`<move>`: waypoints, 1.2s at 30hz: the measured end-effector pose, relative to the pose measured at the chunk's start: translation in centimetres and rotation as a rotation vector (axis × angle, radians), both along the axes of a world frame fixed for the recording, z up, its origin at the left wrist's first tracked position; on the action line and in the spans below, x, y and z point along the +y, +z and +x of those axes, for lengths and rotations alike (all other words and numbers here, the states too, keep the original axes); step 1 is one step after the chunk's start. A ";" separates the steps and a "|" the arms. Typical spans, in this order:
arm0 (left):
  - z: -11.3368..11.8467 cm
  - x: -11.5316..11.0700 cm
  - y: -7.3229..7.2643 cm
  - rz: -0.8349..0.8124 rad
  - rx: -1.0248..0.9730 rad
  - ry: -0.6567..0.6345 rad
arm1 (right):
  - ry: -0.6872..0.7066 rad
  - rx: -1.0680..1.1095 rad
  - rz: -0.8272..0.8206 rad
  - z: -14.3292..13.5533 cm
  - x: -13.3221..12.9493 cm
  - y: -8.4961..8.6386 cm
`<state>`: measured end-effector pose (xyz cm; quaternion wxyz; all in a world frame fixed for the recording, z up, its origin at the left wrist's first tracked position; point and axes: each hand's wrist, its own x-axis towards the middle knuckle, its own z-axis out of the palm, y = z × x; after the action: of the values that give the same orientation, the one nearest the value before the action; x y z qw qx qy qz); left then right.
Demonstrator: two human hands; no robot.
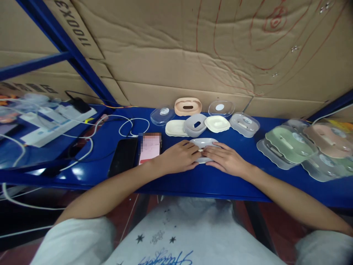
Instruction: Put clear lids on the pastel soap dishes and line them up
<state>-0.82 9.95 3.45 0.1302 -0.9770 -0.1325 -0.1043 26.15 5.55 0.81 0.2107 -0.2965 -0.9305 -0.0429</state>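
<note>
A pale grey, oval plastic dish [205, 141] lies on the blue work surface in front of me, partly covered by both hands. My left hand [182, 157] is curled over its left side, with the fingertips near the middle. My right hand [226, 159] reaches over the right side, its fingers bent inward and the thumb along the near edge. Between the fingertips shows a small cream-coloured piece [200, 150], mostly hidden. Just behind the hands are a grey box part with a slot [194, 125], a cream scalloped tray [217, 124] and cream flat parts [174, 128].
A peach slotted part [188, 106] and clear lids [162, 115] stand at the back. Lidded boxes, one green [289, 144], are stacked at right. Two phones [123, 156] lie left, beside white cables and a power strip [55, 127]. Cardboard [165, 48] walls the back.
</note>
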 end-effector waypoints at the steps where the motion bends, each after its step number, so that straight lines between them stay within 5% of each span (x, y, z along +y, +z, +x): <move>1: 0.0 0.0 -0.1 0.007 0.009 0.001 | -0.007 -0.010 -0.006 -0.1 -0.1 0.0; 12: -0.4 0.9 0.0 -0.038 -0.045 -0.050 | -0.048 0.197 -0.176 1.3 1.0 -0.3; 31: -0.7 1.3 0.0 -0.102 -0.082 -0.057 | -0.058 0.063 -0.180 1.0 0.7 -0.5; 36: -1.5 2.9 1.2 -0.064 -0.213 0.227 | -0.065 0.031 -0.180 1.0 0.6 -0.6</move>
<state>-2.30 12.86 4.70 0.0952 -0.9429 -0.2582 -0.1876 27.14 6.19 0.21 0.1960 -0.3450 -0.9171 0.0384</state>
